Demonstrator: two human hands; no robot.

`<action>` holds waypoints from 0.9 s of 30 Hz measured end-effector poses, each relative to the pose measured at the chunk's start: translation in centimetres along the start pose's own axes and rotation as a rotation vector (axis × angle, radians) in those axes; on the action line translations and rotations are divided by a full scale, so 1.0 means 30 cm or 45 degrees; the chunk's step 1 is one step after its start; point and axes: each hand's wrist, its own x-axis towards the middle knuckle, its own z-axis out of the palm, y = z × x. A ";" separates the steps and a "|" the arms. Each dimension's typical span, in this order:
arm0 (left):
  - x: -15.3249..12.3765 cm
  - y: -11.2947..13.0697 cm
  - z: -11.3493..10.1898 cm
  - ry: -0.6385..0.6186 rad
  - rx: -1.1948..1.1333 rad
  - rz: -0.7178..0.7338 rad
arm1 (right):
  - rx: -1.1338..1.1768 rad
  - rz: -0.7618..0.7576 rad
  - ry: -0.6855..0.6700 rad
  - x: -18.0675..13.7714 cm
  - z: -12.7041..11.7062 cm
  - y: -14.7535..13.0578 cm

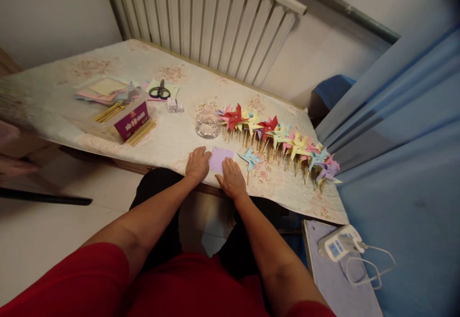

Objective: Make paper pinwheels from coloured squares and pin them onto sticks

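Observation:
A square of purple paper (pixel 219 158) lies flat near the front edge of the table. My left hand (pixel 198 164) rests at its left edge, fingers stretched forward and the thumb side touching the paper. Across its lower right part lies my right hand (pixel 233 179), fingers extended and pressed down, covering a corner. Just right of that hand is a light blue pinwheel (pixel 249 159) on a stick, flat on the cloth. Behind the paper stands a clear round container (pixel 208 126) holding small shiny pieces.
Several finished pinwheels (pixel 297 145) line the table's right side. Left are a clear box with a purple label (pixel 133 121), wooden sticks (pixel 142 133), coloured paper sheets (pixel 104 89), black-handled scissors (pixel 160 91) and small white boxes (pixel 174 106). A white corded device (pixel 340 244) sits lower right.

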 end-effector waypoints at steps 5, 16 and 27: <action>0.005 -0.001 0.006 0.012 -0.049 -0.033 | -0.004 0.006 -0.005 -0.001 -0.002 -0.001; 0.008 0.013 -0.023 -0.072 -0.012 -0.014 | 0.006 0.013 -0.003 -0.002 0.002 0.000; 0.000 0.013 -0.015 -0.003 0.045 0.002 | 0.008 0.005 0.006 -0.001 0.005 0.001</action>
